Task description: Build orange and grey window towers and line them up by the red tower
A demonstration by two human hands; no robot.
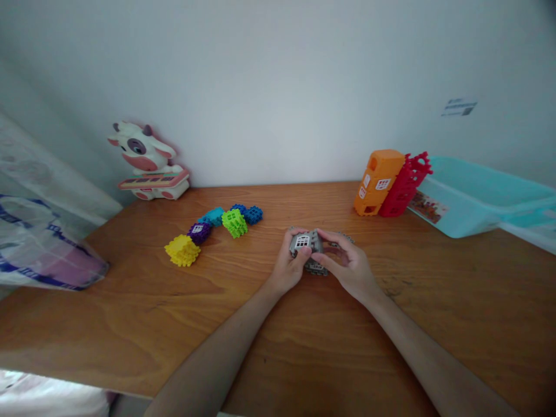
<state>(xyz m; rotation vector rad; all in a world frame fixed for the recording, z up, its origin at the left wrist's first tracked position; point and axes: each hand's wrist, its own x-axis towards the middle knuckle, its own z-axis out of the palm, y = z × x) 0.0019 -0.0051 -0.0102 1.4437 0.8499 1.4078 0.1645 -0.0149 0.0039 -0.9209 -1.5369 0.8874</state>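
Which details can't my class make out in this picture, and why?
Head view:
Gray blocks: partly hidden by the left hand and right hand.
Plastic bag: cut off by the frame's left edge.
Aqua bin: cut off by the frame's right edge.
Print on the wall label: too small and blurred.

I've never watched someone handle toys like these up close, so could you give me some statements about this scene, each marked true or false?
1. The left hand and the right hand both hold a gray block. True.
2. The cow toy is at the picture's right. False: the cow toy is at the left.
3. The orange stack stands beside the red piece. True.
4. The yellow piece is inside the tub. False: the yellow piece sits on the table.
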